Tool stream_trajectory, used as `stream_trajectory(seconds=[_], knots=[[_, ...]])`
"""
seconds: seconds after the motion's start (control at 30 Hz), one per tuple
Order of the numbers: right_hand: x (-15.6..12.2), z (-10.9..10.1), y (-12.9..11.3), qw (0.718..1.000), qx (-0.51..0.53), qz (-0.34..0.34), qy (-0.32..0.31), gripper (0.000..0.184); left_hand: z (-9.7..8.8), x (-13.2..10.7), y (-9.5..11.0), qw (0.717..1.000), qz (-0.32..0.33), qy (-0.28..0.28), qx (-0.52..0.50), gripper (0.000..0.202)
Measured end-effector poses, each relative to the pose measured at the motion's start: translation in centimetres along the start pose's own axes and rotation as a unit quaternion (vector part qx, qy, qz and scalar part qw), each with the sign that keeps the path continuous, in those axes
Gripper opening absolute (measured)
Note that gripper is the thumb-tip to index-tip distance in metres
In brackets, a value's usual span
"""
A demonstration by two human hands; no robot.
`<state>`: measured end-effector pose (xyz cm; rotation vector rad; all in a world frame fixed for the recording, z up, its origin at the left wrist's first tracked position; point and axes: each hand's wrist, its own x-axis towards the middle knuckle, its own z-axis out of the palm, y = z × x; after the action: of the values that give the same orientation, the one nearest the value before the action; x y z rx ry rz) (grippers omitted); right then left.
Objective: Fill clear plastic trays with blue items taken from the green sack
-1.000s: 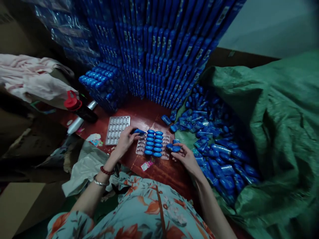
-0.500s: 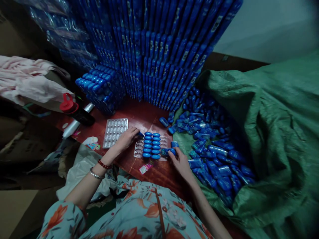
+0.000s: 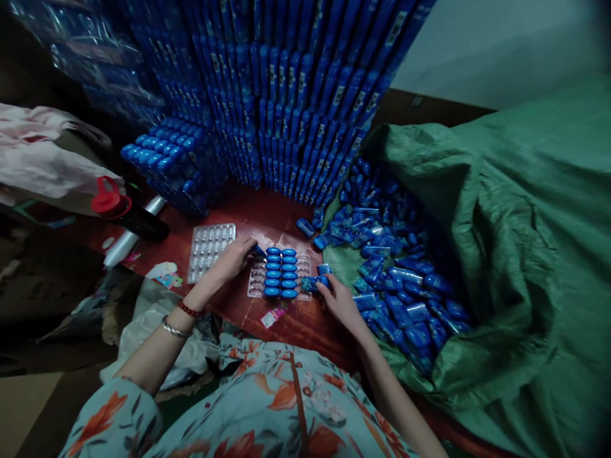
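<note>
A clear plastic tray point(image 3: 255, 280) with moulded hollows lies on the red table. Two columns of glossy blue oval cases point(image 3: 280, 273) fill its middle, and hollows show bare on both sides. At its upper left corner, my left hand point(image 3: 237, 257) pinches a small blue case point(image 3: 258, 252). My right hand point(image 3: 337, 296) has its fingers closed on another blue case point(image 3: 312, 284) over the tray's right edge. Just above those fingers lies a loose blue case point(image 3: 324, 270). A second clear tray point(image 3: 210, 251), with no cases in it, lies left of my left hand.
On the right, a green woven sack point(image 3: 510, 267) holds many loose blue cases point(image 3: 401, 280). Tall stacks of blue packs point(image 3: 296, 108) rise behind the table point(image 3: 248, 207). A red-lidded bottle point(image 3: 138, 216), a plastic roll point(image 3: 125, 238) and a pink label point(image 3: 273, 315) lie around.
The view has shifted slightly, moving the whole scene left and a little up. Both hands keep their hold on the blue cases, with little movement relative to the tray.
</note>
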<state>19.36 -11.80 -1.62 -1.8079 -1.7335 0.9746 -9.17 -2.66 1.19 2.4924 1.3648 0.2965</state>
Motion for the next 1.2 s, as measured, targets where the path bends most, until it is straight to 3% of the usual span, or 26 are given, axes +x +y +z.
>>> stream_trajectory(seconds=[0.2, 0.37, 0.5, 0.67, 0.87, 1.07, 1.2], knots=[[-0.1, 0.4, -0.5, 0.995, 0.095, 0.018, 0.016, 0.046, -0.5, 0.2, 1.7, 0.994, 0.043, -0.064, 0.072, 0.021], [-0.1, 0.4, -0.8, 0.954, 0.295, 0.052, -0.023, 0.043, -1.1, 0.7, 0.4, 0.993, 0.050, -0.094, 0.042, 0.020], [0.3, 0.2, -0.1, 0.937, 0.341, 0.048, -0.066, 0.051, -1.3, 0.5, 0.2, 0.995, 0.029, -0.079, 0.044, 0.019], [1.1, 0.6, 0.6, 0.959, 0.266, -0.001, -0.101, 0.049, -0.4, -0.3, 2.1, 0.987, 0.070, -0.077, 0.120, 0.019], [1.0, 0.5, -0.1, 0.997, 0.075, -0.034, -0.007, 0.048, 0.3, -0.1, 1.9, 0.989, 0.075, -0.079, 0.098, 0.021], [2.8, 0.6, -1.4, 0.995, 0.025, -0.029, 0.097, 0.045, 1.1, -0.5, 1.0, 0.999, 0.038, -0.012, 0.019, 0.033], [4.3, 0.7, -2.5, 0.981, -0.178, -0.060, 0.044, 0.038, 1.9, -1.4, 1.6, 0.999, 0.021, 0.017, 0.024, 0.037]])
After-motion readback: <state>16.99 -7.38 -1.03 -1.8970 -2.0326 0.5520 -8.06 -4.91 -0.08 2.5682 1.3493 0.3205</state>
